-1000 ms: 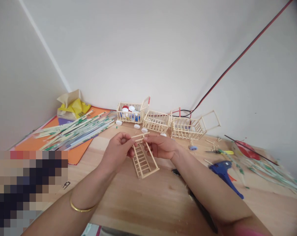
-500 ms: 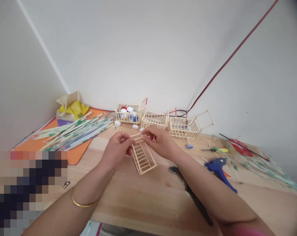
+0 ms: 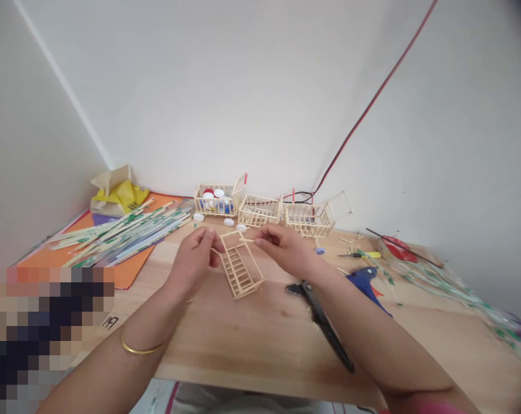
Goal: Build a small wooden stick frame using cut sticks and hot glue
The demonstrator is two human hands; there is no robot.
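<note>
A small ladder-like frame of thin wooden sticks (image 3: 238,270) sits tilted on the table in front of me. My left hand (image 3: 195,256) is closed at its upper left corner, with curled fingers against the side rail; the exact grip is partly hidden. Between thumb and forefinger, my right hand (image 3: 284,247) pinches a short wooden stick (image 3: 247,240), pointing left across the frame's upper end. Below my right wrist lie black-handled cutters (image 3: 325,322). A blue glue gun (image 3: 366,284) is partly covered by my right forearm.
Behind my hands stand three stick-built carts: one with bottle caps (image 3: 215,201), a middle cart (image 3: 260,211) and a right cart (image 3: 310,220). Wrapped sticks (image 3: 126,233) cover orange card (image 3: 131,270) at left. A yellow-handled tool (image 3: 370,255) and plastic wrappers (image 3: 441,282) lie right.
My right hand has drawn back slightly from the frame's top edge, with the short stick now showing in its fingers. The left thumb has shifted off the corner. The whole view has turned slightly right.
</note>
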